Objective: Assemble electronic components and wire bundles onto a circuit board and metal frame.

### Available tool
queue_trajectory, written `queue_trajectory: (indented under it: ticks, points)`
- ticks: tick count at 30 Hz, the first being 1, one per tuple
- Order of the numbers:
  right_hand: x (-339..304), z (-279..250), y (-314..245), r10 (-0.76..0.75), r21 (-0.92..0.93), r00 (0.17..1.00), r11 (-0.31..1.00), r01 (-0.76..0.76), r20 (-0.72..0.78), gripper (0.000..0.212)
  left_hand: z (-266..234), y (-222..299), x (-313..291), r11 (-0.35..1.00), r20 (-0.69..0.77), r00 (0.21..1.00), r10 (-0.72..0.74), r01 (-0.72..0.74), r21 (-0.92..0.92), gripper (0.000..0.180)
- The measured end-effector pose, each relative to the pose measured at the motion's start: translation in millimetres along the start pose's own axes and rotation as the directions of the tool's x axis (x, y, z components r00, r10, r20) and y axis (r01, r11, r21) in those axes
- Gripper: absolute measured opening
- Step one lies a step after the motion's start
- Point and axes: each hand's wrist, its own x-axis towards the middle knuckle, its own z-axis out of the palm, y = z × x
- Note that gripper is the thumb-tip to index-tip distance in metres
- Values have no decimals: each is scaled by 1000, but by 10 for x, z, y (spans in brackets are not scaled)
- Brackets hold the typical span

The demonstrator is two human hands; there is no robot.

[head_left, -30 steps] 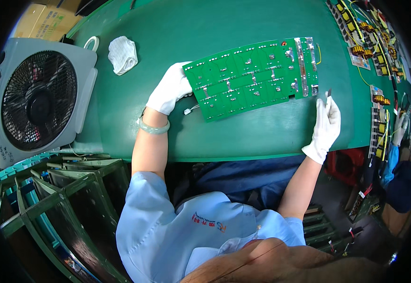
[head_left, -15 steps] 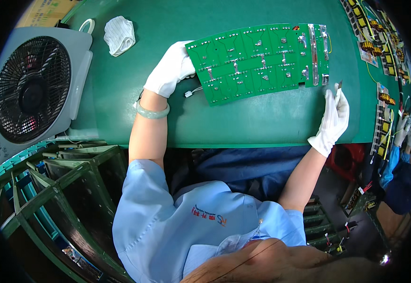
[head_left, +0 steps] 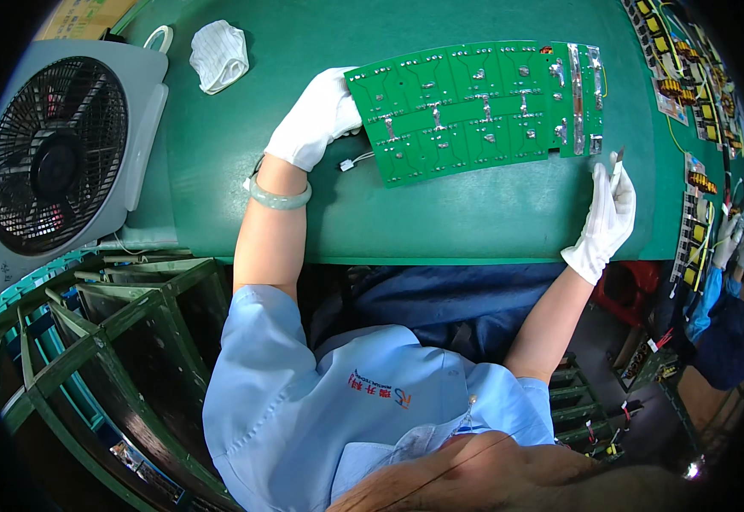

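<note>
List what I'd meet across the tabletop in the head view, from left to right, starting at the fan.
Fan → white cloth → gloved left hand → green circuit board → gloved right hand → electronic parts along the table's right side.

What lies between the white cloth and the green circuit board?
In the head view, a stretch of green tabletop, then the gloved left hand holding the board by its left edge.

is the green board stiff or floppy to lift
The board is probably stiff: the left hand holds one end, with no clear sag. It seems light, as only that hand holds it. The white plug poking out there may snag.
</note>
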Motion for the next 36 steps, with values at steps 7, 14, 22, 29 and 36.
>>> queue_trajectory:
  ticks: [7,14,22,29,36]
  points:
    - [9,-10,2,35,-50,999,998,-35,-9,35,-15,4,16,998,39,999,-35,34,45,20]
    - [3,-7,15,32,-17,999,999,-32,-21,35,-7,0,14,996,19,1000,-15,13,94,20]
    - [5,5,3,25,-21,1000,999,-25,-10,35,-28,-15,19,987,40,996,77,-82,137,25]
    - [20,-17,26,37,-49,999,998,-38,-14,34,-11,-84,37,985,43,987,153,-156,76,28]
    - [33,-50,2,116,33,991,993,-114,-64,31,-5,-139,33,896,59,914,402,-405,181,21]
